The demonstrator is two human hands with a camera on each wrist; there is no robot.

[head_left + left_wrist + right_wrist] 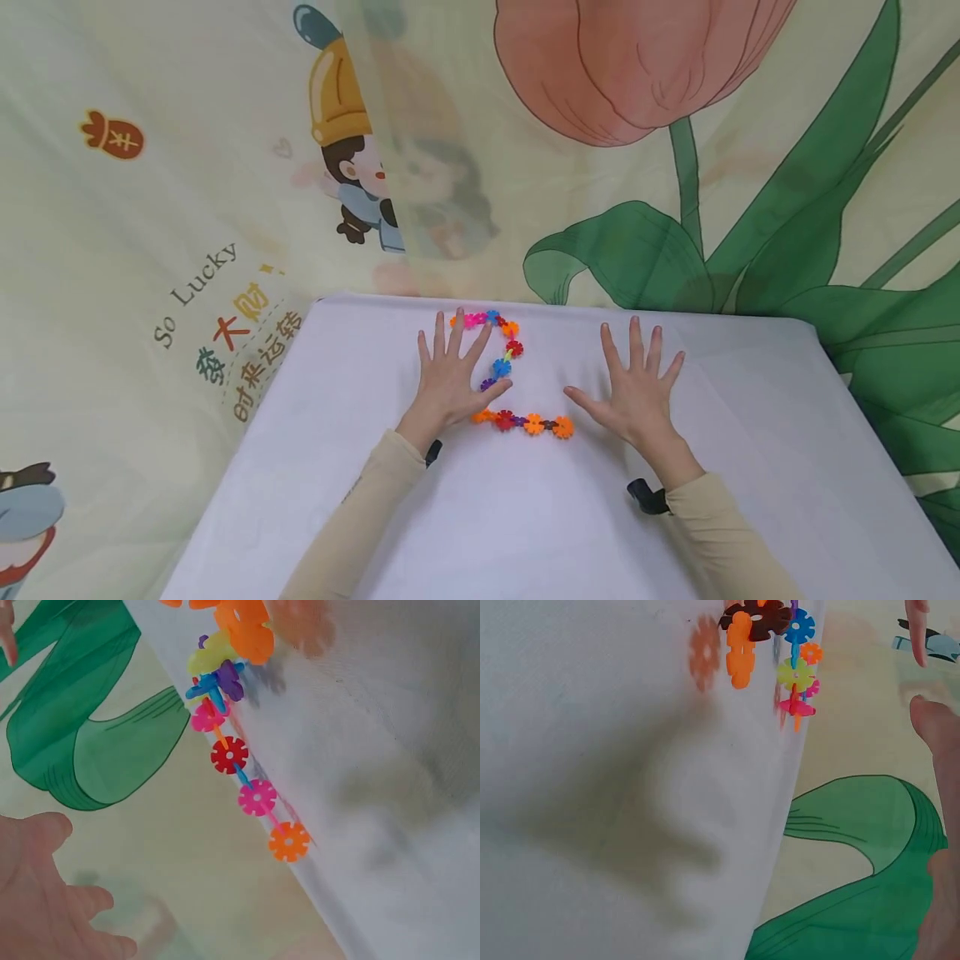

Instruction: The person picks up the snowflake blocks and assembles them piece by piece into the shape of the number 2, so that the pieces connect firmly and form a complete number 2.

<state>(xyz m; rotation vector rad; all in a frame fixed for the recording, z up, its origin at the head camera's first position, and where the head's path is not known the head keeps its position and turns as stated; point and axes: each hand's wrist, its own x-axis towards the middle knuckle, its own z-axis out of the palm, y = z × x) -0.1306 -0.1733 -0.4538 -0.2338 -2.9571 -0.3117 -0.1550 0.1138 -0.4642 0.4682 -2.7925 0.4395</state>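
A chain of colourful notched plastic discs (513,348), snowflake-style building pieces linked edge to edge, lies on the table in a curve like a figure 2. My left hand (448,387), fingers spread, hovers over the chain's left side and hides part of its lower bend in the head view. Orange, red and pink discs (257,797) show in the left wrist view, past the hand's fingertips. My right hand (636,392) is spread to the right of the chain, apart from it, holding nothing. Brown, orange and blue discs (799,627) appear at the top of the right wrist view.
A white cloth covers the table (750,392), whose far edge runs just behind the chain. Behind it hangs a printed curtain (465,275) with a tulip, leaves and cartoon figures. A black wrist strap (648,497) sits at the right cuff.
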